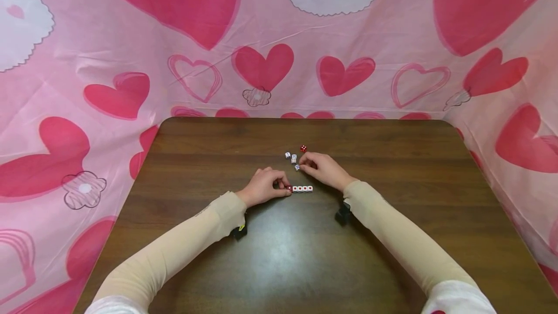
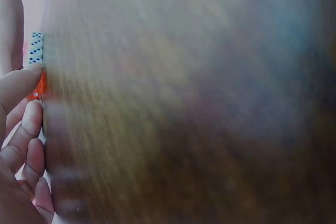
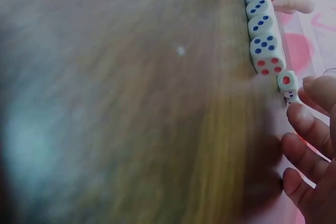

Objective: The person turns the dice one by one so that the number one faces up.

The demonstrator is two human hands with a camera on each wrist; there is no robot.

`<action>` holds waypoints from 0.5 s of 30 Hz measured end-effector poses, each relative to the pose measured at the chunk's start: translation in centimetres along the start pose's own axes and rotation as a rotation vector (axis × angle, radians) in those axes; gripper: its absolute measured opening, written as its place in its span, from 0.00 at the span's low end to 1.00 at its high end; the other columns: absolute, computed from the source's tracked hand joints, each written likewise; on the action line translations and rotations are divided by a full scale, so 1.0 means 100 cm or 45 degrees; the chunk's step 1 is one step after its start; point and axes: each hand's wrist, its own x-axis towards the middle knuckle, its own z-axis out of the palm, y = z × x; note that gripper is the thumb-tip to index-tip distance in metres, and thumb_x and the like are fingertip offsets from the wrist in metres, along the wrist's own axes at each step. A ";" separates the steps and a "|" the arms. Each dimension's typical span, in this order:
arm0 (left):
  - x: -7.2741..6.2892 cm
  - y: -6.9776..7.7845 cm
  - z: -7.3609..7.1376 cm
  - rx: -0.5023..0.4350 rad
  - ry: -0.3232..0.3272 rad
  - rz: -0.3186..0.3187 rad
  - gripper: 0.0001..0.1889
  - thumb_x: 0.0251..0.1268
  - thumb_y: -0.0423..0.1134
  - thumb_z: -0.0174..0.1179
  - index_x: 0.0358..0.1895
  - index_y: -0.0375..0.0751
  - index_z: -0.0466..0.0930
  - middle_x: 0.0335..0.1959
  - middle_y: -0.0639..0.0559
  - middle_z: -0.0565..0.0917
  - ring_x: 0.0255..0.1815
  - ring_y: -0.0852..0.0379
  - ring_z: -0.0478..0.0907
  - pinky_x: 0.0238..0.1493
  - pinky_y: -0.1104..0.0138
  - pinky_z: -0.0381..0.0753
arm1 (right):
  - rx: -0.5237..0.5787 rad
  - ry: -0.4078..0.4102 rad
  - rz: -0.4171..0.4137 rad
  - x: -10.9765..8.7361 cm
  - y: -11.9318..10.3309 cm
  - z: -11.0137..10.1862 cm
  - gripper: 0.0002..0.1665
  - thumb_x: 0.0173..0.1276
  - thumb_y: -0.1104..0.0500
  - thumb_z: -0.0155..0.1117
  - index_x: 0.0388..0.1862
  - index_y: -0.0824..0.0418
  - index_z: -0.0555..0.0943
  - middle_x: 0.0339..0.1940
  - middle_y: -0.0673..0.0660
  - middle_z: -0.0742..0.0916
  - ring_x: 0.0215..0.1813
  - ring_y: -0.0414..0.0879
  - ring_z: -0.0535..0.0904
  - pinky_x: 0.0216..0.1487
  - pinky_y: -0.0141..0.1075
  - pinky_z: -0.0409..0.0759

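Observation:
On the table, several white dice [image 1: 302, 189] stand in a straight row with a red die [image 1: 289, 188] at its left end. My left hand [image 1: 267, 185] pinches that red die between thumb and fingers; in the left wrist view orange-red shows between the fingertips. Farther back, my right hand [image 1: 324, 169] has its fingers loosely bent, fingertips right beside a loose white die [image 1: 297, 167]. In the right wrist view, a white die with a red dot [image 3: 287, 80] sits just ahead of the right thumb and fingers. The row's near faces [image 3: 261, 23] show blue pips there.
Behind the row lie more loose white dice, one [image 1: 287, 155] apart and two [image 1: 294, 158] close together, and another red die [image 1: 303, 148]. The brown wooden table [image 1: 209, 149] ends at a pink heart-patterned cloth [image 1: 305, 33] at the back and sides.

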 end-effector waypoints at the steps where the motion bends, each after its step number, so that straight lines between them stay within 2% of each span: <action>1: 0.000 0.000 0.000 -0.001 0.003 0.006 0.07 0.65 0.47 0.74 0.37 0.54 0.85 0.29 0.66 0.83 0.37 0.61 0.69 0.49 0.59 0.63 | -0.001 0.002 0.003 0.001 -0.001 0.000 0.05 0.76 0.57 0.67 0.47 0.54 0.85 0.35 0.48 0.86 0.37 0.43 0.78 0.44 0.40 0.77; 6: 0.000 0.000 0.000 -0.007 0.007 0.017 0.07 0.65 0.47 0.74 0.37 0.54 0.85 0.29 0.67 0.83 0.37 0.62 0.69 0.48 0.59 0.62 | -0.027 -0.001 0.024 0.005 -0.003 0.002 0.07 0.76 0.56 0.68 0.49 0.55 0.86 0.38 0.49 0.87 0.38 0.44 0.79 0.46 0.41 0.78; 15: -0.001 0.001 0.001 0.005 0.018 0.007 0.07 0.64 0.47 0.75 0.36 0.54 0.85 0.29 0.67 0.83 0.37 0.62 0.69 0.48 0.60 0.62 | -0.039 0.004 0.034 0.007 -0.001 0.005 0.06 0.75 0.54 0.69 0.46 0.54 0.86 0.36 0.48 0.87 0.36 0.42 0.78 0.44 0.41 0.77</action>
